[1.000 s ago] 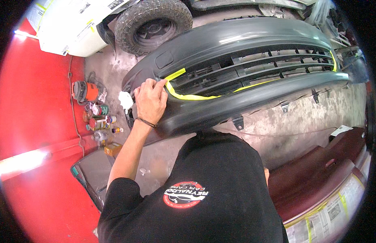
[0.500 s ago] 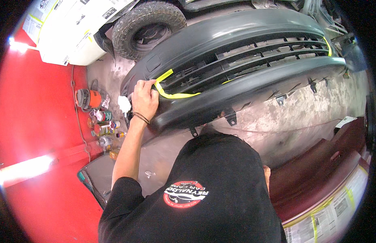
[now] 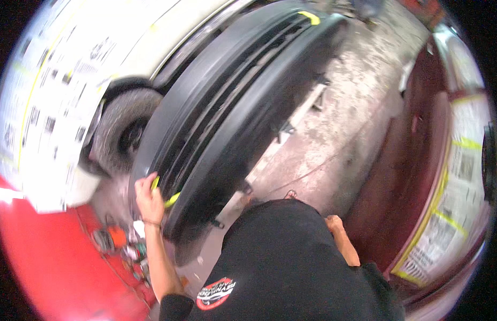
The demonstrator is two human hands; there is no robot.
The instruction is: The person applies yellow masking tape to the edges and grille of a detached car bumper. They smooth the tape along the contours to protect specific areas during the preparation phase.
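A person's left hand (image 3: 148, 199) grips the near end of a dark bumper (image 3: 227, 123) lying on the concrete floor (image 3: 334, 128), fingers closed on yellow tape (image 3: 171, 199) at its edge. The right hand (image 3: 335, 224) sits beside the black shirt (image 3: 291, 267); whether its fingers are apart cannot be told. A tire (image 3: 120, 134) stands just behind the bumper.

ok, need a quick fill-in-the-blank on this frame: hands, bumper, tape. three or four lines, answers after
1. The left hand rests on the dark grey ____ near its lower end.
2. The strips of tape by that hand are ____ in colour.
3. Behind the bumper stands a vehicle's ____, beside paper masking.
4. The right hand holds ____.

Missing words: bumper; yellow; wheel; nothing
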